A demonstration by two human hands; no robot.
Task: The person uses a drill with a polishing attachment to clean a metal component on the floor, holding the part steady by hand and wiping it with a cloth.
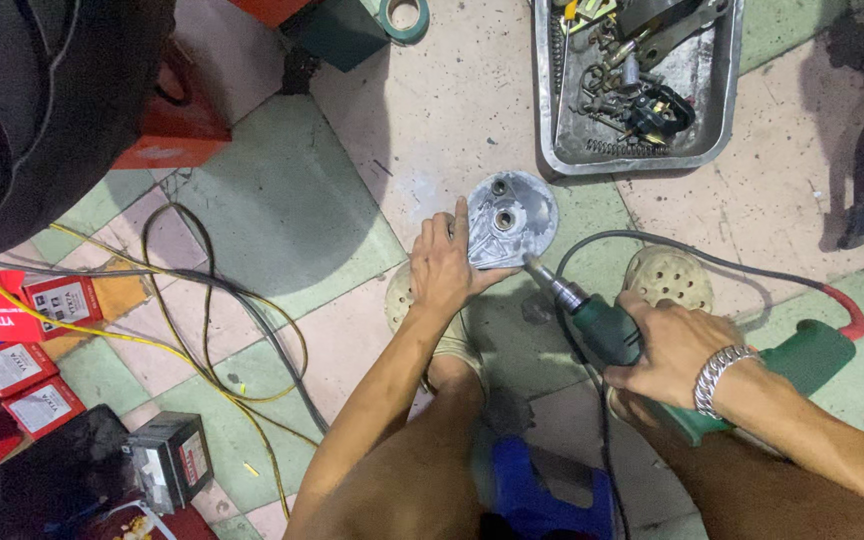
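**Tool tip at the edge of the held metal plate**

The round grey metal plate [508,217] lies flat on the tiled floor [282,200], just above centre frame. The left hand [444,268] sits at its 8 o'clock edge, fingers spread, pinning it down; it is the nearer hand. The right hand [668,345] is closed around the green electric rotary tool [652,345]. The tool's long axis runs from 4 o'clock to 10 o'clock, its tip touching the plate's lower rim. A metal parts tray [717,90] lies at 1 o'clock.
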